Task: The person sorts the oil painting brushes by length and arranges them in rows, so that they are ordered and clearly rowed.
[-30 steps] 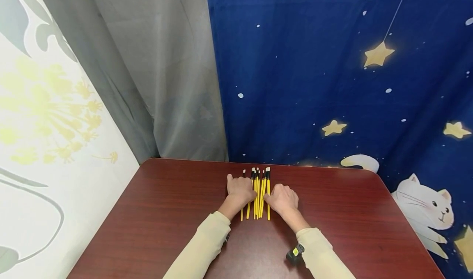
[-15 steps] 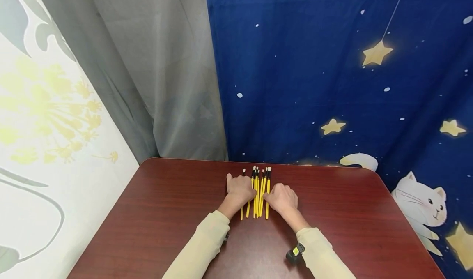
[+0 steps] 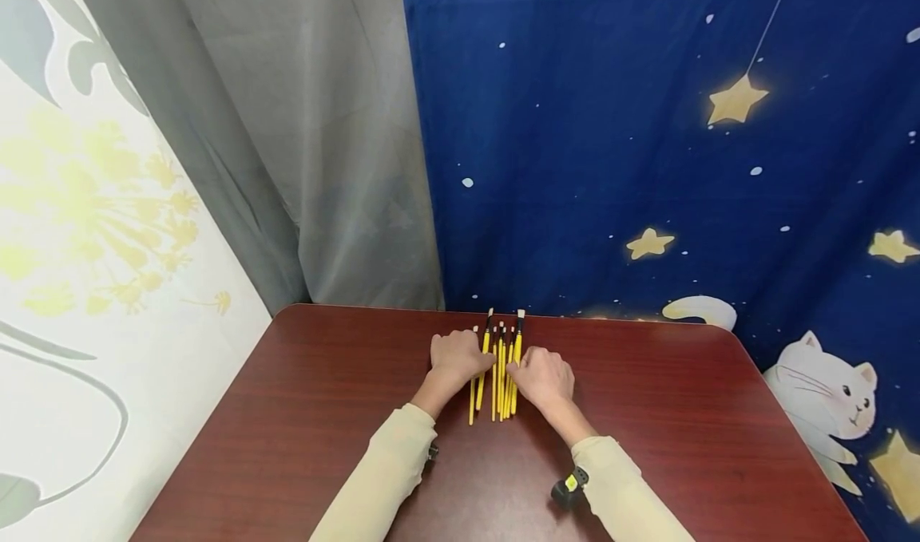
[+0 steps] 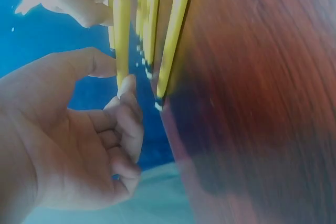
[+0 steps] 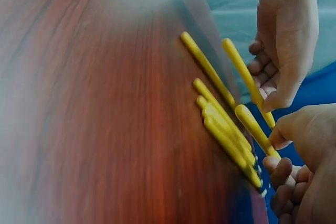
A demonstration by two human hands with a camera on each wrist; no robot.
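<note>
In the head view my left hand pinches a paintbrush with a yellow handle and a black ferrule, its pale bristles toward the far table edge. The left wrist view shows that brush's handle between thumb and fingertips, raised off the tabletop. My right hand pinches another yellow paintbrush; its rounded handle end pokes out past the thumb in the right wrist view. Between the hands several more yellow paintbrushes lie side by side, and a single thin paintbrush lies left of them.
The brushes lie on a reddish-brown wooden table, near its far edge. A grey curtain and a blue starry curtain hang behind it. A small black device sits at the right wrist.
Both hands have risen slightly, each lifting a paintbrush, whose bristle ends now reach farther toward the far edge. The left hand has also shifted a little left. The other brushes stay lying.
</note>
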